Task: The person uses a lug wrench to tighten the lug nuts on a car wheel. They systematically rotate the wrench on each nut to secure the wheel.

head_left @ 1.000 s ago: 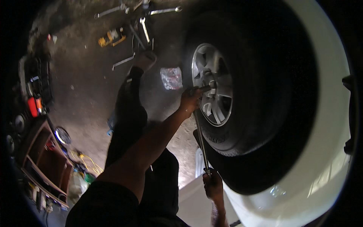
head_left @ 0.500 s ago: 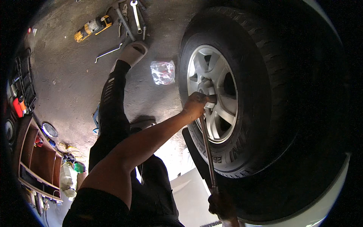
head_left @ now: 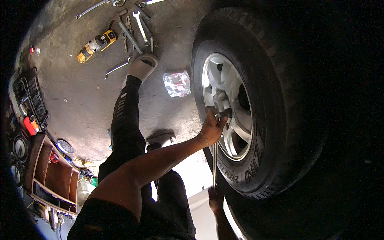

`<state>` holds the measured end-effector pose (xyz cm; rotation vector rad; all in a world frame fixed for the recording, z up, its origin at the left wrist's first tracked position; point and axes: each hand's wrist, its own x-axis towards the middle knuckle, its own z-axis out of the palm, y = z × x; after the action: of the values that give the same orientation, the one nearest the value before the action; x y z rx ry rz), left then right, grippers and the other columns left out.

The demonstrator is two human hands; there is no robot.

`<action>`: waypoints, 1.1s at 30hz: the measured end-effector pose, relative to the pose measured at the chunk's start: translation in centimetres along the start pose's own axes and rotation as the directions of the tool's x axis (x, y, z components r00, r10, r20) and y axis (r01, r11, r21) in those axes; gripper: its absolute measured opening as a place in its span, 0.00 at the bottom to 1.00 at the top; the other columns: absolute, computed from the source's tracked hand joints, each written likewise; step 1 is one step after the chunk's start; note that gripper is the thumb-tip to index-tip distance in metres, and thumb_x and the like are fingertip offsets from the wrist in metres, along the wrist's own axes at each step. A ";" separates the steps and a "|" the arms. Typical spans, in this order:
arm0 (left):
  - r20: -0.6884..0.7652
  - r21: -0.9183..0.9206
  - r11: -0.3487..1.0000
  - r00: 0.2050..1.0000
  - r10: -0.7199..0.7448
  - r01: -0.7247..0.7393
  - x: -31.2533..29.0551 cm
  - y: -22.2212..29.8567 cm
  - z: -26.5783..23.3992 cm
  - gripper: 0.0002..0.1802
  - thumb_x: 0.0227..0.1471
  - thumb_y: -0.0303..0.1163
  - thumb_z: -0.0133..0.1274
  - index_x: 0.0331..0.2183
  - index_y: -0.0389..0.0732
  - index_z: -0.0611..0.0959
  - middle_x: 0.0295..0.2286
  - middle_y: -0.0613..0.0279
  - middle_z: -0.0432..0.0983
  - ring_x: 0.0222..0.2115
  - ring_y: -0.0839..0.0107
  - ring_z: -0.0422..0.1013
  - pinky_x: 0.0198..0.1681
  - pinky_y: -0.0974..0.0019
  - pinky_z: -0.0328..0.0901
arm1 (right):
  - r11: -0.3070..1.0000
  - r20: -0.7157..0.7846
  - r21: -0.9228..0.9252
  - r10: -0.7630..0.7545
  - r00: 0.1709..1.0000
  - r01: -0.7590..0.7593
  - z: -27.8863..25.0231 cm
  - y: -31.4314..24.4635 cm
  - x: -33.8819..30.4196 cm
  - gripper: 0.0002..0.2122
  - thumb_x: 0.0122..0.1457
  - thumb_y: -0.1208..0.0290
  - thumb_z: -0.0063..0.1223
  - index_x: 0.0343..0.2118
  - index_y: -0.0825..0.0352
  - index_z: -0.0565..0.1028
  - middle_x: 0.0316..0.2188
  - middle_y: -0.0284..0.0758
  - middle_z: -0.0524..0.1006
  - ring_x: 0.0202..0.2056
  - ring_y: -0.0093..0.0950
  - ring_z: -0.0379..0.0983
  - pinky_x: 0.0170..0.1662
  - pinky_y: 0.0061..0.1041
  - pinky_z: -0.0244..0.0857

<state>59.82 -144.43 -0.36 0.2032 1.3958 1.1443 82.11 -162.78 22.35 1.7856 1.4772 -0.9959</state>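
Observation:
A black tyre (head_left: 272, 100) with a silver alloy wheel (head_left: 241, 127) stands upright at the right. At the wheel's centre a dark socket (head_left: 226, 113) sits on the end of a long-handled socket wrench (head_left: 215, 164). My left hand (head_left: 213, 127) is closed around the wrench's head, thumb against the socket. Lower down, my right hand (head_left: 216, 200) grips the handle's far end, dark and partly in shadow. The handle runs nearly straight down between my hands. Whatever the socket fits onto is hidden.
A clear plastic packet (head_left: 177, 84) lies left of the tyre. Beyond my shoe (head_left: 142, 68) are a hammer (head_left: 130, 37), a combination wrench (head_left: 140, 28) and a yellow power tool (head_left: 96, 46). A brown wooden shelf unit (head_left: 56, 172) stands at the left.
The wrench handle has swung leftward at its lower end, from slanted to nearly upright, with my right hand along with it. My left hand's hold on the head has turned. The view has shifted slightly.

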 end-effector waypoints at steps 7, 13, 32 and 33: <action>-0.041 0.148 0.965 0.974 0.224 -0.215 1.0 -2.6 0.2 0.21 0.59 0.35 0.50 0.45 0.41 0.57 0.30 0.50 0.64 0.16 0.67 0.64 0.18 0.61 0.62 | 0.995 -0.157 -0.001 -0.102 0.982 0.103 1.6 -0.3 2.8 0.13 0.60 0.64 0.52 0.24 0.67 0.70 0.18 0.42 0.68 0.25 0.40 0.68 0.31 0.40 0.60; -0.131 -0.085 0.985 0.978 -0.162 0.152 1.2 -2.7 1.2 0.36 0.53 0.59 0.54 0.47 0.39 0.64 0.19 0.61 0.66 0.15 0.72 0.63 0.14 0.64 0.62 | 0.974 -0.224 0.222 0.006 0.974 0.045 3.5 -1.9 5.0 0.18 0.61 0.58 0.50 0.33 0.73 0.76 0.26 0.52 0.76 0.30 0.45 0.76 0.34 0.37 0.66; -0.318 0.174 0.983 0.941 0.117 -0.064 1.7 -2.9 2.1 0.28 0.56 0.49 0.46 0.40 0.29 0.76 0.38 0.33 0.75 0.41 0.41 0.72 0.47 0.54 0.65 | 0.808 -0.484 0.340 -0.289 0.826 0.481 16.8 3.4 21.1 0.04 0.52 0.75 0.49 0.27 0.68 0.67 0.19 0.45 0.71 0.22 0.47 0.69 0.29 0.37 0.65; -0.301 0.179 0.974 0.934 0.190 -0.140 1.6 -2.9 2.0 0.27 0.57 0.49 0.46 0.40 0.29 0.76 0.38 0.33 0.75 0.41 0.40 0.72 0.47 0.54 0.65 | 0.816 -0.463 0.363 -0.261 0.847 0.450 18.0 3.8 23.1 0.04 0.52 0.76 0.49 0.27 0.68 0.67 0.18 0.45 0.71 0.21 0.45 0.68 0.29 0.36 0.65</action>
<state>62.54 -143.72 -2.95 0.2598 1.7832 1.2470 85.00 -166.35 -6.79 2.1837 2.0258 -1.3212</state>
